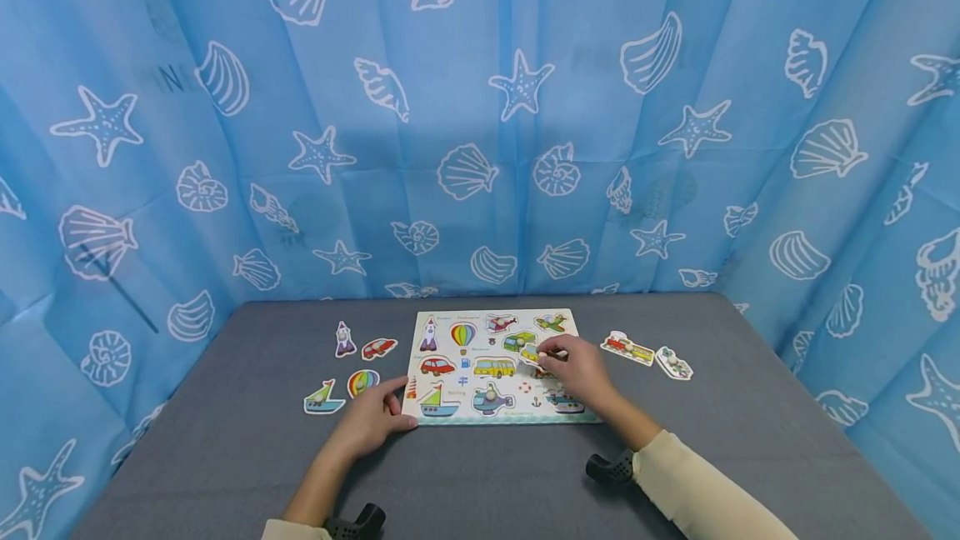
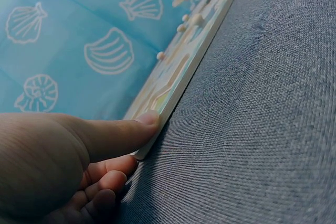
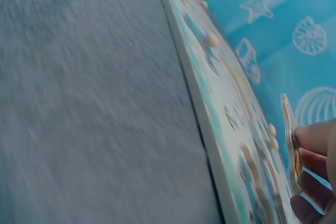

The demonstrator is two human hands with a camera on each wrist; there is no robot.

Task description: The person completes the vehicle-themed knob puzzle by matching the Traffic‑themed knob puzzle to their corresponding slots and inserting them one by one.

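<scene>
A wooden puzzle board with vehicle pictures lies on the grey table. My left hand holds the board's near left corner; the thumb presses its edge, the other fingers curled beside it. Over the board's right half, my right hand pinches a yellow bus piece, which stands tilted in the right wrist view, above the board surface. The printed yellow bus spot lies just left of it. A blue aircraft piece and a red helicopter piece sit on the board.
Left of the board lie a rocket piece, a red car piece, a balloon piece and a sailboat piece. A train piece and a ship piece lie to the right. A blue shell-print curtain hangs behind the table.
</scene>
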